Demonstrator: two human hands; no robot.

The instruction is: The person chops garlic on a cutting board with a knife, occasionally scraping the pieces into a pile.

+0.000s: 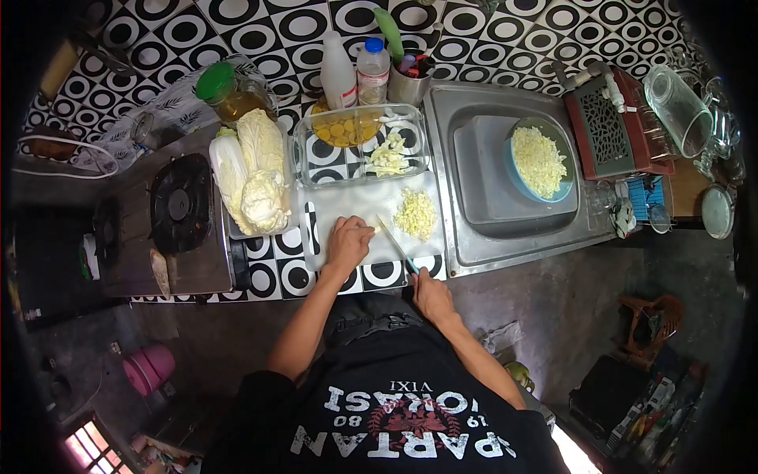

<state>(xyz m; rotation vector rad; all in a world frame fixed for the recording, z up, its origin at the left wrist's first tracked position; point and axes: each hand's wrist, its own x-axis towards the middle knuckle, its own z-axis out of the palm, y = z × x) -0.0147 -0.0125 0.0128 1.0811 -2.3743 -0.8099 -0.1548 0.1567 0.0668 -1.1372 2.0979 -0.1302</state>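
Note:
On a translucent cutting board (335, 209), my left hand (350, 243) is closed, its fingertips pressing a small pale vegetable piece (377, 229). My right hand (433, 294) grips a knife (397, 246) by its light blue handle. The blade slants over the board, its tip near my left fingertips. Just right of the blade lies a pile of finely chopped pale-yellow vegetable (415, 215). Behind the board, a rectangular glass dish (316, 180) holds larger pale pieces (388, 156) on its right side.
Whole napa cabbages (251, 174) lie left of the board, beside a gas stove (130, 229). A bowl (517, 183) of chopped vegetable stands in the steel sink (466, 257) at right. Bottles (373, 75) and a metal cup (409, 83) stand behind the dish.

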